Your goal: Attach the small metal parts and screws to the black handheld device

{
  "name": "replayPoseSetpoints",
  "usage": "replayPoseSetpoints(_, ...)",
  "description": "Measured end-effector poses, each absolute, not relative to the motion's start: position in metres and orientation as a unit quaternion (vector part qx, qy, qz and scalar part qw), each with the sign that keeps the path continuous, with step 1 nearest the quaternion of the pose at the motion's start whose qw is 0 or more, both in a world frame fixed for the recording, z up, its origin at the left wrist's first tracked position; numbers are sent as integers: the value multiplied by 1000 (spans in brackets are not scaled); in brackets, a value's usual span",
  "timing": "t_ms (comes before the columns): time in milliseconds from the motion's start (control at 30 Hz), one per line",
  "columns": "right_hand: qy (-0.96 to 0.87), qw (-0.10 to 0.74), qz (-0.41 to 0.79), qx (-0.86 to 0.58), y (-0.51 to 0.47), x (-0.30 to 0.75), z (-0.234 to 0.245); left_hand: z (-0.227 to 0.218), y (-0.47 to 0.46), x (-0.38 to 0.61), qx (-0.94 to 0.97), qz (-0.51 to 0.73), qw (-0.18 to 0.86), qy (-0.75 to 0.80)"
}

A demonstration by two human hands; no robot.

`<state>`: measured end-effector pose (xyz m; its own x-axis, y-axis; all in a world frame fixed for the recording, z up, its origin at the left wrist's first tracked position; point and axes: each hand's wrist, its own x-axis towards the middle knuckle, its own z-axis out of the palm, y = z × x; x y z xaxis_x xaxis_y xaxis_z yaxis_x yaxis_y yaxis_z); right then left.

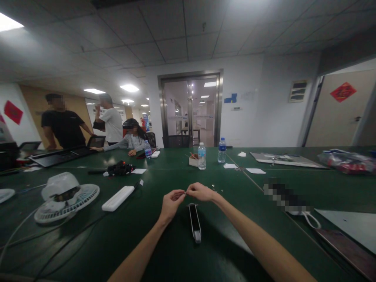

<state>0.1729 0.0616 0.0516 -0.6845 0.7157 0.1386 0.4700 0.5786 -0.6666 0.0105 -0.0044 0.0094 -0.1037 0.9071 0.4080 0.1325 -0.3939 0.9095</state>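
Here we go: LH (172, 203) and RH (200, 192) both closed in a pinch on a tiny item (185, 192) btwn fingertips, too small to ID. One slip w/ tired fingers and it drops to the green tabletop (88, 239), lost among small metal bits (213, 185). Glass door (190, 107) ahead, seated co-worker (132, 141) down the far end.

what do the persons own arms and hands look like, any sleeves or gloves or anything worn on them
The left hand and right hand are bare, with no gloves. The left forearm and right forearm are bare too, with no sleeves, watch or band in view. Any rings are too small to tell.
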Motion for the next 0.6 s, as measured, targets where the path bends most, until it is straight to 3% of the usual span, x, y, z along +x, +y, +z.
replayPoseSetpoints(267, -859, 206, 319, -343, 66, 177, 55, 7, -2, 8, 569, 602, 352, 435)
replayPoseSetpoints(433, -837, 240, 205, -448, 97, 214, 66, 12, -4, 6, 568, 578, 351, 469)
replayPoseSetpoints(600, -784, 112, 136, -595, 128, 263, 53, 20, -8, 6, 579, 534, 346, 510)
